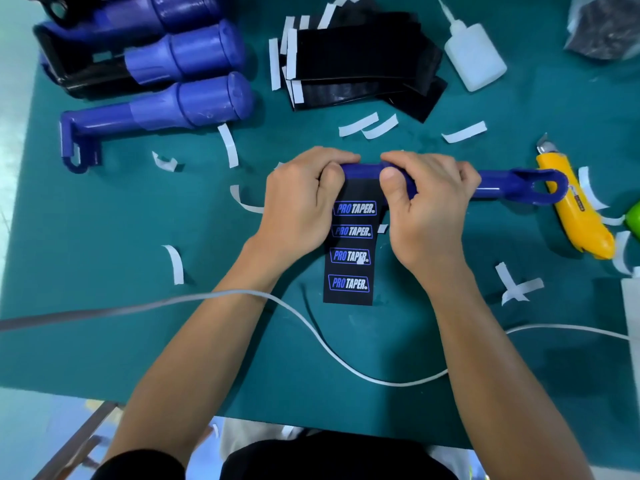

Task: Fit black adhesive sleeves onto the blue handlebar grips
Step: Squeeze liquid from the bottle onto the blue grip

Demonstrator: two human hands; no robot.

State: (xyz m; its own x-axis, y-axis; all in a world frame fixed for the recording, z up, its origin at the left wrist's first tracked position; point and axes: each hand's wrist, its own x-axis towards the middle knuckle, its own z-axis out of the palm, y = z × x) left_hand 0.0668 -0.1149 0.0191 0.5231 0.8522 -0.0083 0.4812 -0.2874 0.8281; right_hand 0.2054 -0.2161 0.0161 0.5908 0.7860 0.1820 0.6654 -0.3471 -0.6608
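A blue handlebar grip (505, 184) lies crosswise at the middle of the green mat, its ring end pointing right. My left hand (298, 202) and my right hand (426, 202) both clasp it, thumbs pressing the top edge of a black adhesive sleeve (349, 258) against the bar. The sleeve hangs flat toward me and shows several PRO TAPER logos. More blue grips (187, 105) lie at the upper left. A pile of black sleeves (360, 67) with white backing strips sits at the top centre.
A white glue bottle (474, 57) stands at the upper right. A yellow utility knife (575, 209) lies by the grip's ring end. Peeled white backing strips (228, 145) litter the mat. A white cable (329, 344) crosses under my forearms. A plastic bag (606, 26) fills the top right corner.
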